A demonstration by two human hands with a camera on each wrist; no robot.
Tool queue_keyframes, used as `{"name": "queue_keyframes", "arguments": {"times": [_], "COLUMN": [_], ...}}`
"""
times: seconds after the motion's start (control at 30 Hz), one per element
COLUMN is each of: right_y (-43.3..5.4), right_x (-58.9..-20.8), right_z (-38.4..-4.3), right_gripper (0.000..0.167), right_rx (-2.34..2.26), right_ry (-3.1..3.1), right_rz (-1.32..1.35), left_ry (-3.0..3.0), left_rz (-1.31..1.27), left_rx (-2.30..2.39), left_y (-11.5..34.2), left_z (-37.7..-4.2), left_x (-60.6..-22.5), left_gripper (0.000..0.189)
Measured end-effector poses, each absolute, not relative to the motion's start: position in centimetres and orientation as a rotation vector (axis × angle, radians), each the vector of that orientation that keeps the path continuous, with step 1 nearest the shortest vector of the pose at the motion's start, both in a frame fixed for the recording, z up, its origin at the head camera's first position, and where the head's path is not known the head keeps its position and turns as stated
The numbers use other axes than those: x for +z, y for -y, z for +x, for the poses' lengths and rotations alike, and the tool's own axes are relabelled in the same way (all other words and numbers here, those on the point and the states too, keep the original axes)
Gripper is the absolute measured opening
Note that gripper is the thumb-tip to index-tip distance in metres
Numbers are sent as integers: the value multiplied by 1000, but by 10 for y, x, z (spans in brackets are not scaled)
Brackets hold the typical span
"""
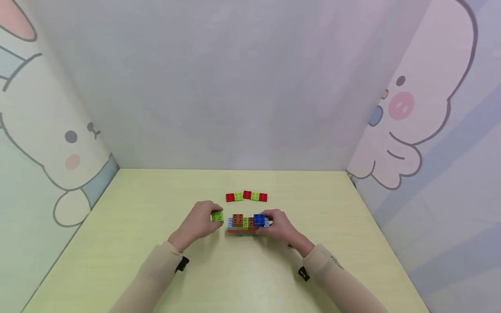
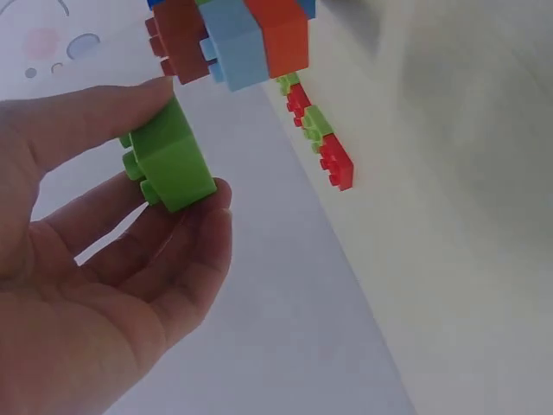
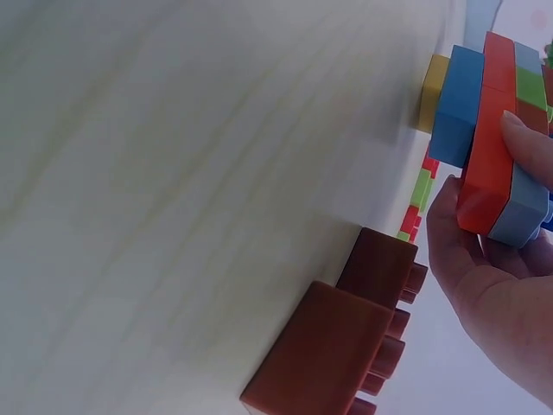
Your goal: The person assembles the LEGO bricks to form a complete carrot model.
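Note:
Between thumb and fingertips, my left hand [image 1: 198, 222] pinches a green toy brick [image 2: 177, 160], its studs facing up in the head view. Just right of it is a built stack of toy bricks [image 1: 242, 231], gripped at its right end by my right hand [image 1: 278, 226]. A brown brick [image 1: 237, 220] and a dark blue brick [image 1: 259, 220] sit on top of the stack, over light blue, green and brown ones. Orange-red bricks [image 3: 486, 164] run beneath, with a blue brick [image 3: 456, 108] and a yellow brick [image 3: 434, 93] lowest. A small gap separates the green brick from the stack.
Behind the stack, red and green bricks [image 1: 238, 197] lie in a row on the pale wooden table [image 1: 156, 187]. Two brown bricks [image 3: 320, 354] rest near my right wrist, mostly hidden in the head view. Padded walls [image 1: 235, 87] border the table's back and sides.

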State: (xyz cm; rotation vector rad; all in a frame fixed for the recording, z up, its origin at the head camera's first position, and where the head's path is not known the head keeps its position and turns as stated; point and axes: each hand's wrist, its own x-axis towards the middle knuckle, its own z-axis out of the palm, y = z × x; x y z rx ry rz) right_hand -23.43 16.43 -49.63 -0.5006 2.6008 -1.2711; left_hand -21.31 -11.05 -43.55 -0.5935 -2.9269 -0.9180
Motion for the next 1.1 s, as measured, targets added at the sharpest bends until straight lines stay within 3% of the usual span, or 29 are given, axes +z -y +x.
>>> {"name": "queue_keyframes", "arguments": {"times": [0.5,1.1], "right_y": [-163,-159], "right_x": [-498,-500], "right_z": [-235,-238], "right_gripper": [38,31], "right_rx": [-1264,-1275], "right_ry": [-2625,-2639], "right_rz": [-532,-557], "left_ry": [2913,2948], "left_rz": [-793,-798], "left_rx": [-854,-1075], "left_y": [70,48], "left_z": [-226,-241], "left_x": [-413,-434], "left_gripper": [33,36]}}
